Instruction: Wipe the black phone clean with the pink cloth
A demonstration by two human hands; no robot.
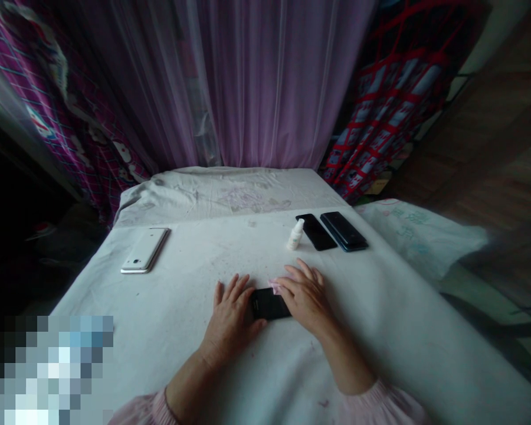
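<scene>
A black smartphone [269,306] lies flat on the white tablecloth, its long side running left to right. My left hand [230,313] grips its left end between thumb and forefinger, the other fingers resting on the cloth. Over the phone's right end, my right hand [307,298] presses a small pink wiping cloth [276,287] against the screen; part of the cloth is hidden under the fingers. Just beyond my right hand stands a small white spray bottle [295,235], upright.
Behind the bottle lies a dark phone [317,232], with a stack of dark phones [344,231] to its right. White phones [145,250] lie stacked at the left. The table [194,248] reaches back to purple curtains [265,82]. A blurred patch covers the lower left corner.
</scene>
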